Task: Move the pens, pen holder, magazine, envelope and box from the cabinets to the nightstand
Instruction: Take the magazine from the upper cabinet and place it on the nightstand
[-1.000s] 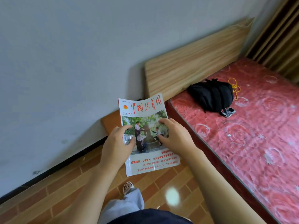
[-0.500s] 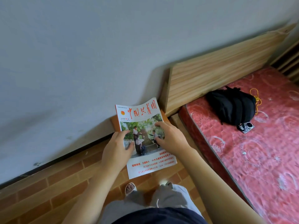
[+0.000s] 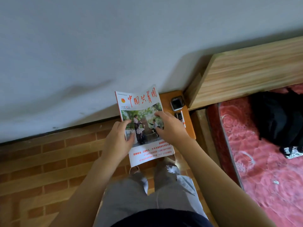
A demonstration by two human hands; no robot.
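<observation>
Our left hand (image 3: 117, 141) grips the left edge of the thin, glossy white-and-red paper magazine (image 3: 144, 126), thumb on the cover; our right hand (image 3: 168, 128) holds its right edge the same way. The magazine hovers over the small orange wooden nightstand (image 3: 190, 126), covering its left part. We judge it light, floppy and slick, so both side edges suit it. A white pen (image 3: 183, 118) lies on the nightstand's right.

I'm in a bedroom: a bed (image 3: 265, 161) with a wooden headboard (image 3: 249, 76), a small nightstand (image 3: 188, 122) beside it, brick-patterned floor (image 3: 49, 161).
</observation>
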